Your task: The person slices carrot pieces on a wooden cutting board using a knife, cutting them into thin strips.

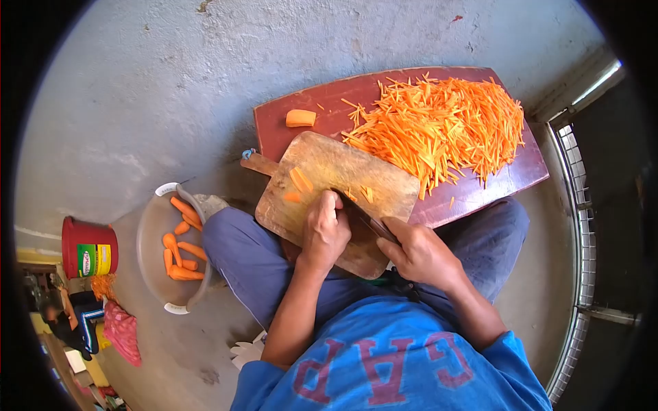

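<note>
A wooden cutting board (312, 154) lies over my lap and against the red table, its handle pointing to the upper left. My right hand (428, 257) grips the handle of a knife (364, 218), whose dark blade lies over the board. Close beside the blade, my left hand (323, 229) is closed with its fingers curled down onto the board; whatever they press on is hidden. A few carrot slices (301, 180) lie left of that hand. Thin carrot strips (368, 194) rest just beyond the knife.
A big heap of carrot sticks (445, 130) covers much of the red table (332, 85), with one carrot chunk (300, 118) at its left. At left stand a basin (146, 253) of peeled carrots (185, 272) and a red bucket (70, 250). Another person (68, 329) sits far left.
</note>
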A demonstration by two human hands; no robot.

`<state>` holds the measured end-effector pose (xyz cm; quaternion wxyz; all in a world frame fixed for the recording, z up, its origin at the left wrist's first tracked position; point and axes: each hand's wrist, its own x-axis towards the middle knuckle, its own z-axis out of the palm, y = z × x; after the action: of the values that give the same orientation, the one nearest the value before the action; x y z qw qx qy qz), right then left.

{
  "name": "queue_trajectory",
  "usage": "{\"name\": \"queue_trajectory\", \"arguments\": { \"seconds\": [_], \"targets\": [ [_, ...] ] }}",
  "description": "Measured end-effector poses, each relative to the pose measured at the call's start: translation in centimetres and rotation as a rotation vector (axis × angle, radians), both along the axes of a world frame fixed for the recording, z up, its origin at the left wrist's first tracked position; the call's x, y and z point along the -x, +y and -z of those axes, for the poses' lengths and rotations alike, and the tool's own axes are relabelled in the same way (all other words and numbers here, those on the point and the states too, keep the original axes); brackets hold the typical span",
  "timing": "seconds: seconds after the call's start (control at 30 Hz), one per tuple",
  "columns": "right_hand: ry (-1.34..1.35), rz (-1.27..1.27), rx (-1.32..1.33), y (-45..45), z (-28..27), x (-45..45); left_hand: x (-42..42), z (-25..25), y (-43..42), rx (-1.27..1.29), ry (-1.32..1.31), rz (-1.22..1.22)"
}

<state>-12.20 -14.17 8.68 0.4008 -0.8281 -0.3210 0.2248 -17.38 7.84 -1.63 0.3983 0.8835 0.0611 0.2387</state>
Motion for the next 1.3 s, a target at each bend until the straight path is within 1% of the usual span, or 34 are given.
{"name": "queue_trajectory", "arguments": {
  "seconds": [0.13,0.17,0.27,0.3,0.37,0.4,0.43,0.47,0.5,0.53,0.63,0.67,0.77,0.8,0.9,0.93,1.03,1.07,1.1,1.17,1.23,1.3],
  "targets": [
    [-0.042,-0.018,0.012,0.3,0.7,-0.3,-0.1,0.4,0.1,-0.018,-0.033,0.001],
    [-0.016,0.000,0.014,0.2,0.4,-0.2,-0.1,0.5,0.2,-0.020,-0.048,-0.005],
    [0.053,0.029,0.023,-0.9,-1.1,0.3,0.2,1.4,0.1,0.198,-0.027,-0.069],
    [0.069,0.038,0.020,-1.2,-1.5,0.6,0.2,1.3,0.1,0.198,-0.054,-0.100],
    [0.127,0.030,-0.017,-1.5,-1.2,1.1,0.2,0.9,0.6,0.193,-0.108,-0.151],
    [0.166,0.012,-0.051,-1.5,-0.5,1.2,0.2,0.7,1.0,0.143,-0.153,-0.160],
    [0.205,-0.008,-0.086,-1.5,-0.1,1.3,0.2,0.7,1.4,0.184,-0.183,-0.168],
    [0.204,-0.045,-0.062,-1.5,0.0,1.1,0.2,0.4,1.9,0.138,-0.200,-0.185],
    [0.233,-0.023,-0.048,-1.6,0.2,0.7,0.4,-0.2,2.5,0.092,-0.218,-0.204],
    [0.264,-0.002,-0.035,-1.8,0.6,0.0,0.5,-1.9,2.9,-0.004,-0.213,-0.223],
    [0.175,0.140,-0.040,-3.2,2.1,-3.0,0.4,-1.8,5.4,0.016,-0.073,-0.346],
    [0.132,0.192,-0.042,-3.6,2.6,-4.1,0.4,-1.6,6.5,0.035,-0.043,-0.344],
    [-0.063,0.275,-0.065,-4.9,3.0,-6.5,0.3,-1.8,7.9,-0.112,0.052,-0.334],
    [-0.134,0.299,-0.066,-4.9,2.7,-6.7,0.3,-1.8,8.1,-0.106,0.074,-0.316],
    [-0.079,0.332,-0.154,-4.4,1.9,-5.2,0.5,-2.1,8.1,-0.256,0.169,-0.239],
    [-0.147,0.320,-0.206,-4.1,2.2,-4.4,0.9,-3.0,7.6,-0.347,0.262,-0.224],
    [0.050,0.196,-0.168,-4.0,1.9,-2.8,1.3,-2.4,7.8,-0.212,0.236,-0.153],
    [0.075,0.183,-0.201,-3.9,2.9,-2.2,1.3,-1.8,7.8,-0.205,0.240,-0.138],
    [0.021,0.141,-0.163,-3.7,2.0,-1.8,1.2,-1.4,7.6,-0.197,0.243,-0.125],
    [0.009,0.098,-0.145,-3.5,2.4,-1.5,1.1,-0.9,7.5,-0.219,0.233,-0.122],
    [0.048,0.107,-0.111,-3.4,2.2,-1.5,0.8,-1.4,6.9,-0.280,0.208,-0.138],
    [0.046,0.122,-0.101,-3.4,2.0,-1.4,0.7,-2.0,5.9,-0.018,0.283,-0.096]
  ]
}}
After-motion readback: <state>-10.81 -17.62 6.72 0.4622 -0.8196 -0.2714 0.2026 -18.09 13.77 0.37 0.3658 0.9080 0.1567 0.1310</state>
